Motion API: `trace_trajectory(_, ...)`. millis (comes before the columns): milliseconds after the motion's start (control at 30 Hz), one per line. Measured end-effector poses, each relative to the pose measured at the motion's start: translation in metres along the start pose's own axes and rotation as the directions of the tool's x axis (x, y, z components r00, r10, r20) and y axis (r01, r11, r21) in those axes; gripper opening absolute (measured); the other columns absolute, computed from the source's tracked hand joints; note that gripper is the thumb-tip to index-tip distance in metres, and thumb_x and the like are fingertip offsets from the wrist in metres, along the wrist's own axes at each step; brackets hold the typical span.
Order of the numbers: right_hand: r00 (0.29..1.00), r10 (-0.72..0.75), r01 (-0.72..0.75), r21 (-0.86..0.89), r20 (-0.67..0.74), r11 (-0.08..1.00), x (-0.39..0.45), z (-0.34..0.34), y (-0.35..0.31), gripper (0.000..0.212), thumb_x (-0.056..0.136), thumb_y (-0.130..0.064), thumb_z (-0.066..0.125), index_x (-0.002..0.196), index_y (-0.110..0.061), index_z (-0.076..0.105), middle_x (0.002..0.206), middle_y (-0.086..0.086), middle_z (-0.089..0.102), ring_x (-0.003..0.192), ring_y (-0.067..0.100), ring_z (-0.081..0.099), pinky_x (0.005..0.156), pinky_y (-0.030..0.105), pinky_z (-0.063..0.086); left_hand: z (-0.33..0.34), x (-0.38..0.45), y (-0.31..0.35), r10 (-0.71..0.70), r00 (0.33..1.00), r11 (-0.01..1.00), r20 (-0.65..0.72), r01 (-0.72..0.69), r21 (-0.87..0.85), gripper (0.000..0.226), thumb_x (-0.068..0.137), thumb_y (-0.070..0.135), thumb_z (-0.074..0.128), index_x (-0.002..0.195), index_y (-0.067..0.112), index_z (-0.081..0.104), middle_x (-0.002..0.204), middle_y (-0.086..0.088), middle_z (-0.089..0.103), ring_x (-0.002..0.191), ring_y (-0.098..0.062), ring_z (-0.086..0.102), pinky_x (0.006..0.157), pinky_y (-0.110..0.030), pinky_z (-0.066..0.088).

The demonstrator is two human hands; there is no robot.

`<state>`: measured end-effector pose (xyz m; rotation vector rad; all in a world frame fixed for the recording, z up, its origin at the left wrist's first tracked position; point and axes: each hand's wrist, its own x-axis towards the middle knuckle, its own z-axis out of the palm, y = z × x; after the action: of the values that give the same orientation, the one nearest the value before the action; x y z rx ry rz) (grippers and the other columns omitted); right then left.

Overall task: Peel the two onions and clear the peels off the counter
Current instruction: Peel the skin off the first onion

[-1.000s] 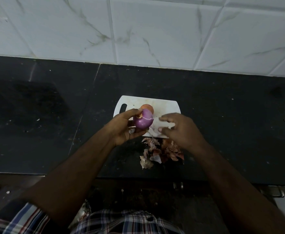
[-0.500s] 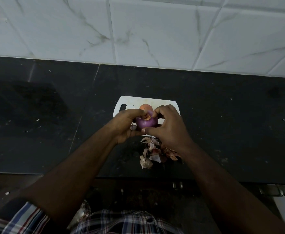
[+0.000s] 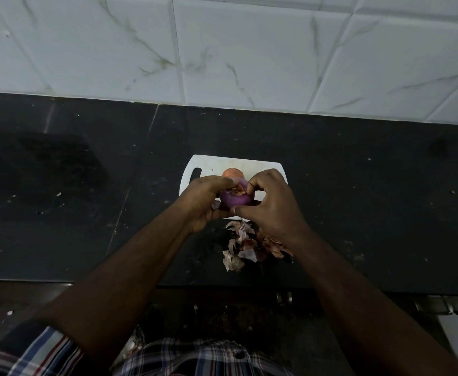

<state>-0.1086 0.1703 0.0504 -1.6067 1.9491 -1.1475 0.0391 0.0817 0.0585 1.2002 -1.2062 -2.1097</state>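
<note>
Count: two onions, one cutting board, one heap of peels, two hands.

Purple onion [image 3: 234, 198], mostly peeled, is held up over the near edge of the white cutting board [image 3: 252, 164]. Second onion [image 3: 231, 172], orange-skinned and unpeeled, sits on the board just beyond the purple one, mostly hidden behind it.

Left hand [image 3: 204, 202] grasps the purple onion from the left, fingers curled over its top and thumb underneath. Right hand [image 3: 269, 204] grips it from the right, thumb under the near side, fingertips pinching at a bit of orange-brown skin at the top end of the onion. Both hands touch the onion; neither touches the board as far as I can tell.

Peels [image 3: 245, 246] lie in one loose heap on the black tabletop [image 3: 371, 213], just near of the board and under the right wrist, partly hidden by it. Heap stops short of the tabletop's near edge.

Edges and room: board sits mid-tabletop, handle slot at its left end, far edge well apart from the white marble-pattern wall tiles [image 3: 249, 50]. Wide bare black surface left and right of the board, only small white specks on it. A seam in the tabletop runs diagonally left of the left forearm. Near edge of the tabletop lies under both forearms. Plaid shirt [image 3: 200, 356] at the bottom of the view.
</note>
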Motion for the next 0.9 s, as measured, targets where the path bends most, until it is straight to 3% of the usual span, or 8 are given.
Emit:
trace_trajectory(67, 1.0, -0.018, 0.019, 0.019, -0.01, 1.0, -0.002, 0.001, -0.001, 0.043, 0.064, -0.024, 0.091, 0.095, -0.023, 0.062, 0.106, -0.006, 0.053, 0.1, 0.0, 0.055, 0.077, 0.009, 0.045, 0.0, 0.002, 0.001, -0.01, 0.999, 1.0, -0.042, 0.009, -0.022, 0.016, 0.096, 0.016, 0.066, 0.1, 0.007, 0.078, 0.108, -0.014, 0.072, 0.084, -0.027, 0.075, 0.067, -0.039, 0.063)
trace_trajectory(167, 0.998, -0.033, 0.034, 0.016, -0.062, 0.999, -0.006, 0.008, -0.002, 0.044, 0.066, -0.022, 0.09, 0.103, -0.019, 0.066, 0.108, -0.006, 0.054, 0.102, 0.002, 0.055, 0.082, 0.018, 0.05, 0.004, 0.002, 0.003, -0.011, 0.998, 1.0, -0.065, 0.01, -0.016, 0.03, 0.095, 0.015, 0.068, 0.119, -0.002, 0.068, 0.108, -0.017, 0.07, 0.07, -0.021, 0.074, 0.062, -0.037, 0.062)
trace_trajectory(333, 0.996, -0.022, 0.019, -0.037, -0.084, 0.999, -0.002, 0.013, -0.001, 0.036, 0.069, -0.017, 0.088, 0.097, -0.015, 0.066, 0.104, 0.0, 0.053, 0.096, 0.007, 0.055, 0.074, 0.011, 0.044, 0.006, 0.001, 0.003, 0.007, 0.995, 1.0, -0.101, -0.006, 0.009, 0.033, 0.095, 0.013, 0.067, 0.121, -0.006, 0.065, 0.095, -0.012, 0.066, 0.047, -0.01, 0.064, 0.083, -0.049, 0.062)
trace_trajectory(433, 1.0, 0.011, -0.012, -0.037, -0.025, 0.999, 0.002, 0.009, -0.002, 0.031, 0.071, -0.018, 0.087, 0.093, -0.017, 0.065, 0.103, 0.001, 0.051, 0.094, 0.008, 0.054, 0.075, 0.011, 0.042, 0.004, 0.001, 0.003, 0.008, 0.995, 1.0, -0.098, -0.006, 0.014, 0.032, 0.094, 0.013, 0.068, 0.119, -0.006, 0.066, 0.098, -0.015, 0.067, 0.052, -0.013, 0.067, 0.082, -0.049, 0.063)
trace_trajectory(600, 0.998, 0.005, -0.001, -0.058, 0.061, 0.998, 0.008, 0.002, -0.003, 0.015, 0.082, -0.017, 0.079, 0.086, -0.017, 0.065, 0.099, 0.0, 0.052, 0.091, 0.005, 0.054, 0.076, 0.004, 0.036, 0.001, -0.001, 0.003, 0.0, 0.995, 1.0, -0.095, 0.0, 0.003, 0.029, 0.094, 0.014, 0.069, 0.117, -0.004, 0.068, 0.107, -0.019, 0.07, 0.078, -0.028, 0.074, 0.081, -0.049, 0.063)
trace_trajectory(767, 0.997, -0.062, 0.062, -0.01, 0.04, 0.998, 0.005, 0.002, -0.002, 0.016, 0.085, -0.007, 0.075, 0.084, -0.016, 0.062, 0.097, -0.001, 0.052, 0.092, -0.01, 0.05, 0.076, 0.002, 0.035, -0.005, -0.003, 0.008, -0.02, 0.991, 0.996, -0.13, 0.008, -0.087, 0.022, 0.093, 0.018, 0.07, 0.111, 0.005, 0.071, 0.116, -0.017, 0.064, 0.075, -0.023, 0.074, 0.074, -0.04, 0.065)
trace_trajectory(833, 0.998, -0.057, 0.056, 0.011, 0.031, 0.998, 0.0, -0.001, 0.002, 0.014, 0.085, -0.008, 0.075, 0.083, -0.014, 0.063, 0.095, -0.004, 0.053, 0.092, -0.01, 0.052, 0.076, 0.005, 0.037, -0.015, -0.002, 0.015, -0.044, 0.988, 0.982, -0.149, 0.015, -0.187, 0.017, 0.093, 0.02, 0.071, 0.107, 0.009, 0.071, 0.118, -0.017, 0.062, 0.078, -0.024, 0.074, 0.066, -0.035, 0.065)
trace_trajectory(900, 1.0, 0.002, -0.002, -0.012, 0.008, 1.0, -0.003, -0.004, 0.012, 0.014, 0.084, -0.013, 0.076, 0.081, -0.016, 0.063, 0.089, -0.009, 0.059, 0.085, 0.0, 0.058, 0.077, 0.018, 0.047, -0.025, -0.003, 0.022, -0.072, 0.99, 0.972, -0.119, 0.043, -0.229, 0.017, 0.093, 0.021, 0.071, 0.106, 0.01, 0.07, 0.118, -0.016, 0.061, 0.088, -0.03, 0.074, 0.068, -0.037, 0.065)
